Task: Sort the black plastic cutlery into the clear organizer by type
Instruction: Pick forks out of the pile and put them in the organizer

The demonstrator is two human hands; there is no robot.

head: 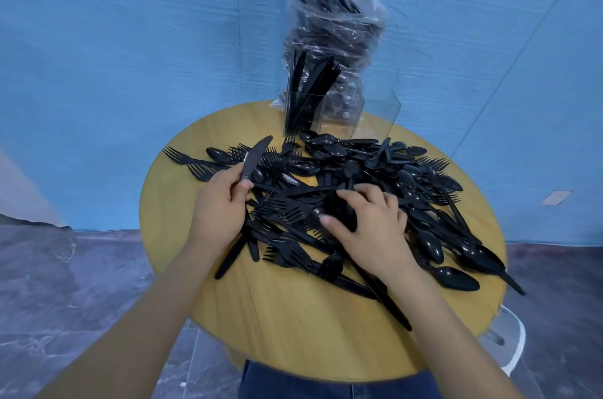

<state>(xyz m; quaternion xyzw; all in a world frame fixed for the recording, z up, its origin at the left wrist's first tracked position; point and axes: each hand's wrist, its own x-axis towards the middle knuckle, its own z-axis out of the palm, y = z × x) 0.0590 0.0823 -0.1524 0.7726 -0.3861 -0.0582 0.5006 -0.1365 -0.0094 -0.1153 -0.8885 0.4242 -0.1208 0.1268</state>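
A heap of black plastic cutlery point(385, 176), forks, spoons and knives mixed, covers the round wooden table point(293, 317). My left hand point(218, 206) grips a black knife point(256, 155) by its handle, blade pointing up and away. My right hand point(372, 225) lies on the middle of the heap, fingers bent among forks and knives; whether it holds one I cannot tell. The clear organizer point(339, 111) stands at the table's far edge; its left compartment holds upright black knives point(303, 88), and the right compartments look empty.
A clear plastic bag point(336, 26) full of more black cutlery stands behind the organizer against the blue wall. A white chair point(512, 343) shows at the lower right under the table edge. Some spoons overhang the table's right rim.
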